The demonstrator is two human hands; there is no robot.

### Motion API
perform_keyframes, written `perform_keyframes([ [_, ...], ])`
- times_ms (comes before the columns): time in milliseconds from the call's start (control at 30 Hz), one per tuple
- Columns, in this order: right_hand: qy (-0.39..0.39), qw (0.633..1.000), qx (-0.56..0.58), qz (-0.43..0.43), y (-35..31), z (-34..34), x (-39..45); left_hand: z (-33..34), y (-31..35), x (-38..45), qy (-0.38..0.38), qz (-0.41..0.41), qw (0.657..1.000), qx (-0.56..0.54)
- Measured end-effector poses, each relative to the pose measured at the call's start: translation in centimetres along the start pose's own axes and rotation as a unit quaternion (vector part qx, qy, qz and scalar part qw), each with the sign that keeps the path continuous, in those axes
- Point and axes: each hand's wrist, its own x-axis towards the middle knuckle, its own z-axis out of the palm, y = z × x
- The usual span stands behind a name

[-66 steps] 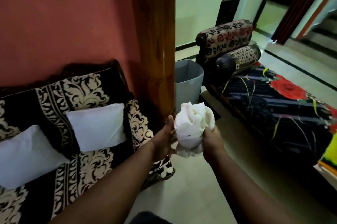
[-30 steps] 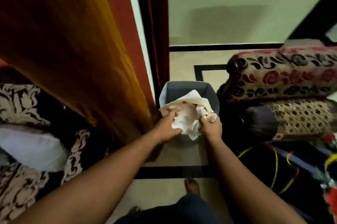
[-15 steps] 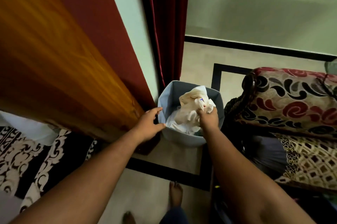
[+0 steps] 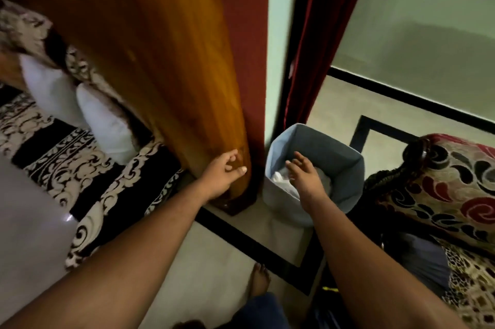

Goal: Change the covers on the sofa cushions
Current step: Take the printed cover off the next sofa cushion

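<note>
Cushion cover (image 4: 284,184), white and crumpled, is lodged inside the grey bin (image 4: 345,165), directly beneath the right hand (image 4: 304,176), which is held over the bin mouth with fingers spread and nothing gripped; whether the fingertips touch the cloth cannot be told. Left hand (image 4: 221,172) is held apart from the bin beside the wooden post (image 4: 187,66), fingers loosely spread and empty. Two white bare cushions (image 4: 80,103) are propped on the patterned sofa (image 4: 67,165) at left, well apart from the cover.
</note>
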Motion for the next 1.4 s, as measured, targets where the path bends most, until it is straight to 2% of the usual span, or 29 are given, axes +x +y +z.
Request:
perform_keyframes([
  [167, -0.142, 0.989, -0.032, -0.020, -2.8, 12.2, -7.1, -8.4, -3.3, -6.8, 0.099, -0.007, 0.990, -0.104],
  [267, -0.237, 0.968, -0.064, -0.053, -4.0, 20.9, -12.5, -14.8, -6.9, -12.6, 0.171, 0.010, 0.973, -0.152],
  [367, -0.288, 0.950, -0.086, -0.087, -4.3, 28.9, -17.5, -21.3, -10.9, -18.8, 0.238, 0.025, 0.955, -0.176],
  [600, -0.338, 0.922, -0.093, -0.167, -2.0, 46.6, -29.7, -35.1, -21.5, -35.8, 0.389, 0.059, 0.882, -0.259],
  [800, -0.362, 0.912, -0.078, -0.179, 1.0, 58.3, -37.1, -43.7, -28.9, -44.3, 0.455, 0.057, 0.842, -0.283],
  [1000, -0.362, 0.909, -0.095, -0.181, 3.1, 67.6, -37.7, -51.8, -33.5, -43.9, 0.436, 0.067, 0.849, -0.290],
  [1267, -0.348, 0.929, -0.043, -0.121, 3.3, 85.1, -30.0, -66.6, -39.8, -35.8, 0.426, 0.037, 0.860, -0.277],
  [1400, -0.325, 0.939, -0.053, -0.099, 2.9, 92.8, -27.4, -73.8, -43.0, -33.3, 0.428, 0.008, 0.859, -0.282],
])
